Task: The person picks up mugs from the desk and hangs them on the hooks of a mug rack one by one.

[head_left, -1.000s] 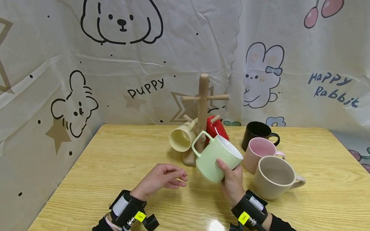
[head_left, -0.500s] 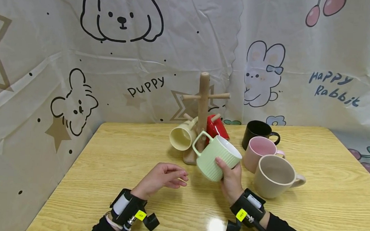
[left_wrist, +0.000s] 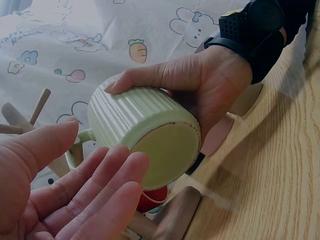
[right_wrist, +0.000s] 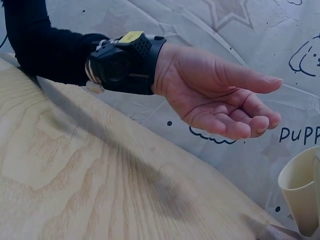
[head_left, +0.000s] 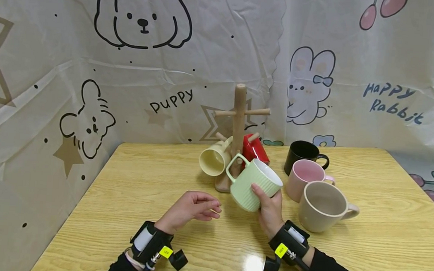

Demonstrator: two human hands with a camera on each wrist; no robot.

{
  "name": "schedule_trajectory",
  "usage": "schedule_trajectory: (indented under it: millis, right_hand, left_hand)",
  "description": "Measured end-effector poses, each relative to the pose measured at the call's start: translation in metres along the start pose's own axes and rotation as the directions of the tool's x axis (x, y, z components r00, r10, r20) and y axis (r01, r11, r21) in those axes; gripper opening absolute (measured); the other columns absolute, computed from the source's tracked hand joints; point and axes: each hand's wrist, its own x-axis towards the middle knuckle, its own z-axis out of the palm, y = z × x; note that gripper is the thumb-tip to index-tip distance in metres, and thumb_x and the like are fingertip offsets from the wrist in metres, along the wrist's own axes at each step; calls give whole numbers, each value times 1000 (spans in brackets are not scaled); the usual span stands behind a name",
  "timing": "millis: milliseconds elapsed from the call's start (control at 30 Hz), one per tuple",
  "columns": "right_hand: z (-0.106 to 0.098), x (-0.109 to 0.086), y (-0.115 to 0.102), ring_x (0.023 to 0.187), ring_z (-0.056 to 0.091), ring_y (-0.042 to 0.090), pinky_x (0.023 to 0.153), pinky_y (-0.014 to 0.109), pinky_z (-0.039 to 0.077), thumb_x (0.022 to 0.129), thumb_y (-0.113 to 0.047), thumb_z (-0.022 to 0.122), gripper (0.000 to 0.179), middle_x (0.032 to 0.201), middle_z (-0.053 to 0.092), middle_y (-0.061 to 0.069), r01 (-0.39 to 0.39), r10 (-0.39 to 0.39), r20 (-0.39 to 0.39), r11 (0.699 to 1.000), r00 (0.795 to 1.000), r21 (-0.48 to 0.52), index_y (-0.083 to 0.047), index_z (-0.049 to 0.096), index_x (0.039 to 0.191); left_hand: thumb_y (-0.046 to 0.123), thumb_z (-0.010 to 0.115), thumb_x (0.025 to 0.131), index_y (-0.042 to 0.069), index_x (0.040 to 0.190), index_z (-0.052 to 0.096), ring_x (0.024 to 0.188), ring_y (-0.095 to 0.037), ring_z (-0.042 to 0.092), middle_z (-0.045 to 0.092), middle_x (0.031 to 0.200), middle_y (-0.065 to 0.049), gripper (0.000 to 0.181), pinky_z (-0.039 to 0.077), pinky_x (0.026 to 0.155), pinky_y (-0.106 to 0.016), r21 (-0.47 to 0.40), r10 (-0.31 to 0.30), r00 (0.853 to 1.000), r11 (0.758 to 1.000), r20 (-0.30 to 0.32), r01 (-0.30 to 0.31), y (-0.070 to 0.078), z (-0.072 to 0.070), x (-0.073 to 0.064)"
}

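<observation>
My right hand (head_left: 272,211) grips a ribbed light green mug (head_left: 252,187) around its body, thumb on the near side. The mug is tilted, its mouth turned up to the right and its handle pointing left, in front of a wooden mug tree (head_left: 238,124). In the left wrist view the underside of the green mug (left_wrist: 167,155) faces my left hand (left_wrist: 85,195). That left hand (head_left: 191,210) is held over the table at the left with relaxed, loosely bent fingers and nothing in them. A cream mug (head_left: 214,160) and a red mug (head_left: 255,150) hang on the tree's lower pegs.
On the right of the wooden table (head_left: 132,176) stand a black mug (head_left: 300,157), a pink mug (head_left: 299,186) and a large beige mug (head_left: 318,210), handles to the right. Upper pegs (head_left: 257,112) of the tree stick out sideways. A printed cloth (head_left: 161,66) hangs behind.
The right hand and the green mug have shifted very slightly to the left. The left hand stays almost still, and the head view has tilted a little.
</observation>
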Motion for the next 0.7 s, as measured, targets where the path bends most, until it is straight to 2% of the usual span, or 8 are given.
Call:
schedule_trajectory:
  millis: [167,300,533,700]
  right_hand:
    - [2,0,3,97,54,8,85,22,46,79,4,61,53,107,54,-6,24,-25,-15,999,1000,-33,-13,38,123]
    - [4,-2,5,97,55,8,84,21,46,75,9,63,59,107,54,-6,40,-41,-21,997,999,-60,-7,38,126]
    - [10,-5,12,98,53,7,84,19,46,71,9,69,70,110,52,-4,32,-43,-101,993,994,-113,-4,35,130]
    - [13,-6,16,101,51,8,85,19,45,71,6,71,74,115,48,-2,19,-34,-128,992,991,-121,-6,31,132]
  left_hand:
    - [23,59,90,-12,110,57,81,-10,68,70,94,-10,40,54,76,-34,-2,-1,1000,1000,1,1,0,1,0]
    - [23,60,89,-12,110,57,79,-10,67,70,93,-10,41,54,76,-35,0,1,1000,1000,4,-1,-2,1,0]
    - [25,61,88,-12,110,57,79,-11,68,68,97,-21,43,54,76,-37,9,0,1000,1000,5,0,-2,1,1]
    - [25,60,89,-11,110,57,80,-11,68,67,98,-21,42,54,76,-35,19,-9,1000,1000,2,9,-2,1,0]
